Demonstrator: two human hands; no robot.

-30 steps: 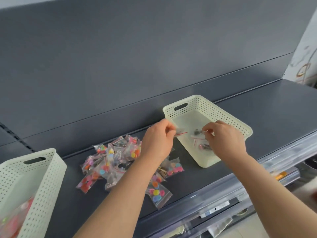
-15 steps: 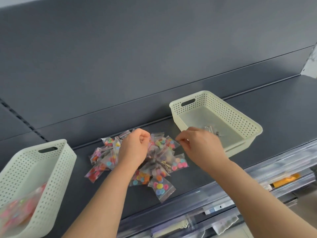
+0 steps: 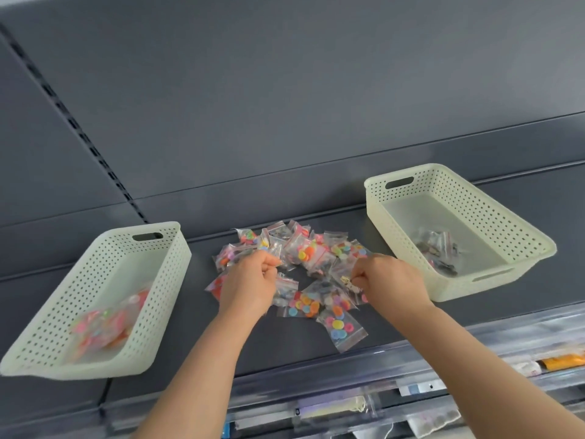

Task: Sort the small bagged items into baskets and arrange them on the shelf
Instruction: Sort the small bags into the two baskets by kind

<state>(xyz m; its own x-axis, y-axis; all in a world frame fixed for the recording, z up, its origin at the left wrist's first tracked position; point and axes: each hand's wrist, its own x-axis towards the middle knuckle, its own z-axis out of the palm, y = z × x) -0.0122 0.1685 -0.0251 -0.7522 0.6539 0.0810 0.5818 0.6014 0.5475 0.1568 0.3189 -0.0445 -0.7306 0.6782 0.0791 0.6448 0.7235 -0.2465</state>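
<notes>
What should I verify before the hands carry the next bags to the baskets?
1. Right hand pinches a bag with gold clips: ok.
2. Left hand holds a bag: cannot tell; its fingers curl over the pile.
3. Right basket holds only dark-item bags: ok.
4. Left basket holds colourful bags: ok.
5. Both baskets have free room: ok.
6. Pile sorted: not ok, many bags lie on the shelf.
</notes>
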